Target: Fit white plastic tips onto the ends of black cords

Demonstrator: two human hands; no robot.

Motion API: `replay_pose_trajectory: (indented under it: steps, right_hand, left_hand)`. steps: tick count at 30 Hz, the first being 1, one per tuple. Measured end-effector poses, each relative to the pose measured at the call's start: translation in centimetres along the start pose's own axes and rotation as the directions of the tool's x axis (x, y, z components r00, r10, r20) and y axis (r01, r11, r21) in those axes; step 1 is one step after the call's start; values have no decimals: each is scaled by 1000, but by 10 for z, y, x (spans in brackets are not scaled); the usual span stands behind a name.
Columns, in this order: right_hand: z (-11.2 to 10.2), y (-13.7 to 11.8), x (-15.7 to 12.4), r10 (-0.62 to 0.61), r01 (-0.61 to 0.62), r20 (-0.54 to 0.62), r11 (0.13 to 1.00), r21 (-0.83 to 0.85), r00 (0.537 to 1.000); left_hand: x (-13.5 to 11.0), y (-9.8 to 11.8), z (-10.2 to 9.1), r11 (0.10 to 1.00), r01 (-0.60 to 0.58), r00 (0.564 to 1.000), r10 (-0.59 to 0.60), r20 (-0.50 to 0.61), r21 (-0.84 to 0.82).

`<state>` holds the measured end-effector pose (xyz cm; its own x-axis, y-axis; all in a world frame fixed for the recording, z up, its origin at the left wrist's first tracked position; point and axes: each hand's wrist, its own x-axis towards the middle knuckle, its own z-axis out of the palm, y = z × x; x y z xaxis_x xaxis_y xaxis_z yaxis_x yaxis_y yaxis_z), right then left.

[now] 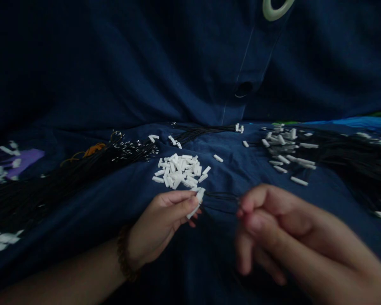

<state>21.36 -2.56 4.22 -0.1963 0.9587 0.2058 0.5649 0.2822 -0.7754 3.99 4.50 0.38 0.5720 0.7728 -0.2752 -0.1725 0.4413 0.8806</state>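
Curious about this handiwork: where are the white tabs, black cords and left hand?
white tabs pile (pixel 178 170), head view, pile's middle
black cord bundle (pixel 120 157), head view, bundle's right part
left hand (pixel 158 224), head view, back of hand

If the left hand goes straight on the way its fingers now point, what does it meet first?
The left hand would probably meet the thin black cords just beyond the white piece it holds; depth is unclear.

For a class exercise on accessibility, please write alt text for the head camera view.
The left hand holds small white pieces, with black cords running across to the pinched fingers of the blurred right hand. A heap of loose white pieces and bundles of black cords lie on dark blue cloth.
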Motion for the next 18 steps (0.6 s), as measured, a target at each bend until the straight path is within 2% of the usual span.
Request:
replay_pose_trajectory:
  steps: [2, 4, 7, 10, 18]
  right_hand:
    - [4, -2, 0, 72, -83, 119, 992, 92, 990]
    - [9, 0, 3, 135, -151, 170, 985, 84, 976]
    - [13, 5, 8, 131, -135, 144, 991, 13, 981]
    - [14, 6, 7, 86, -89, 127, 996, 19, 988]
    - [13, 7, 5, 47, -44, 88, 998, -37, 995]
  left_hand:
    - [-1, 0, 1, 1000, 10, 1000, -10, 24, -23]
    - [-2, -1, 2, 999, 31, 998, -29, 47, -35]
    - [-2, -2, 3, 997, 61, 996, -57, 74, -46]
    - [-2, -2, 4, 995, 68, 994, -61, 94, -70]
    - [-2, -1, 5, 996, 68, 996, -65, 60, -54]
